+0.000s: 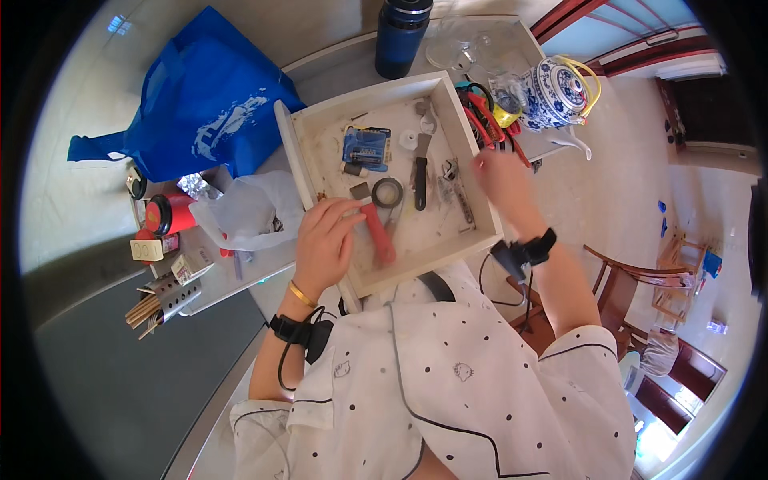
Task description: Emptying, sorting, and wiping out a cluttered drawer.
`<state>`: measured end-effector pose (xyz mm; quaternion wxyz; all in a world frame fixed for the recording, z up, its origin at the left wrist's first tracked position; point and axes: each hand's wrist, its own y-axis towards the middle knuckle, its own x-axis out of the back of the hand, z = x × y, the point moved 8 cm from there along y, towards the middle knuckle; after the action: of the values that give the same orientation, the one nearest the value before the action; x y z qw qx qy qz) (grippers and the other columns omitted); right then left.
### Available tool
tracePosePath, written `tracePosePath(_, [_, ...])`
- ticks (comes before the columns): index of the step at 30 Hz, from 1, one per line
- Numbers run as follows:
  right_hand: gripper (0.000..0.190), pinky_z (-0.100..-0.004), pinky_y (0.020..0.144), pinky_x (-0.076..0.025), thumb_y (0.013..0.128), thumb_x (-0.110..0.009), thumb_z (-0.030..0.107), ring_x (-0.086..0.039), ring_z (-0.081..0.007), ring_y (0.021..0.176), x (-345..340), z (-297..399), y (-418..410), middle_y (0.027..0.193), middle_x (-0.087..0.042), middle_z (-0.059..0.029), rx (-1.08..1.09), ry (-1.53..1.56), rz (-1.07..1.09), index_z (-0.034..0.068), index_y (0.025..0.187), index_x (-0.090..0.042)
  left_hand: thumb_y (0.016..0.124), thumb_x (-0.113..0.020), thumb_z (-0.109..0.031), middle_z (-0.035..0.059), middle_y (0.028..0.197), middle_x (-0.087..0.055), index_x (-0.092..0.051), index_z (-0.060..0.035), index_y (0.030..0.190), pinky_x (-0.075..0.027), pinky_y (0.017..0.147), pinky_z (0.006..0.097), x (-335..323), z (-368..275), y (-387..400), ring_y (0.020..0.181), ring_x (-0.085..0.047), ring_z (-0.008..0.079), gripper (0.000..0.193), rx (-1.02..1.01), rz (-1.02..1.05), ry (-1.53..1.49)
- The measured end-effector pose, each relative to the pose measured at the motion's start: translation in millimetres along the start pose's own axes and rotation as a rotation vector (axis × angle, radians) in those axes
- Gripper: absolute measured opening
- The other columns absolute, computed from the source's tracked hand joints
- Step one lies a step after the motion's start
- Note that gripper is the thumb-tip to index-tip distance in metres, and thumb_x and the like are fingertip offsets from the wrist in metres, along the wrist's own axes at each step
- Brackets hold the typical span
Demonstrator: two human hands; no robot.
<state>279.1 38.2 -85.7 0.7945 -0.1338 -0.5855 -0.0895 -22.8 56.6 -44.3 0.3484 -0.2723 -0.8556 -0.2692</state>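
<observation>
A pale wooden drawer (366, 284) lies before me with small tools in it. My left hand (327, 240) reaches over its left wall, fingertips at the neck of a red-handled scraper (379, 237). Whether they grip it is not clear. Just outside the right wall is my right hand (507, 186), blurred, its fingers curled in and nothing visible in them. Between the hands lie a roll of dark tape (387, 192), a black-handled scraper (421, 180) and an adjustable wrench (457, 189). Farther back in the drawer are a blue blister pack (366, 149) and a white round piece (409, 140).
Left of the drawer stand a blue bag (222, 102), a translucent plastic bag (252, 210), a red canister (171, 214) and a metal chopstick holder (180, 295). Behind is a dark blue tumbler (402, 39). Red-handled tools (485, 120) and a blue-and-white teapot (555, 96) are at right.
</observation>
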Motion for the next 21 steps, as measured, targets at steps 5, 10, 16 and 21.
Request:
tracePosePath(5, [0.012,-0.0405,0.069,-0.059,0.083,-0.061,0.009,-0.070,-0.0324,0.078,-95,5,-44,0.084,-0.070,-0.0200,0.109,-0.320,0.314,0.002,0.082,-0.071,0.077,-0.058,0.005,0.0056,0.117,-0.065,-0.069,-0.0066,0.101,-0.043,0.096,0.0413,-1,-2,5,0.113,-0.056,0.0305,0.029,-0.008,0.014,-0.010])
tracePosePath(10, [0.014,-0.0346,0.064,-0.060,0.082,-0.063,0.009,-0.072,-0.0317,0.085,-115,14,-49,0.094,-0.067,-0.0199,0.063,-0.482,0.252,0.000,0.090,-0.070,0.077,-0.058,0.004,0.0053,0.117,-0.065,-0.069,-0.0070,0.101,-0.043,0.097,0.0409,-1,-2,4,0.113,-0.056,0.0301,0.029,-0.008,0.020,-0.005])
tracePosePath(16, [0.022,-0.0384,0.066,-0.062,0.088,-0.058,0.009,-0.071,-0.0348,0.088,-115,4,-48,0.100,-0.063,-0.0214,-0.163,-0.294,0.243,-0.006,0.103,-0.062,0.077,-0.058,0.004,0.0048,0.117,-0.065,-0.069,-0.0071,0.101,-0.043,0.097,0.0410,-2,-3,5,0.113,-0.056,0.0299,0.029,-0.006,0.011,0.007])
tracePosePath(21, [0.016,-0.0450,0.075,-0.058,0.085,-0.060,0.007,-0.069,-0.0380,0.087,-104,-2,-52,0.098,-0.065,-0.0207,-0.229,-0.176,0.208,-0.004,0.096,-0.059,0.077,-0.058,0.004,0.0050,0.117,-0.065,-0.069,-0.0069,0.101,-0.042,0.098,0.0416,0,-4,6,0.113,-0.056,0.0304,0.029,-0.009,0.017,-0.003])
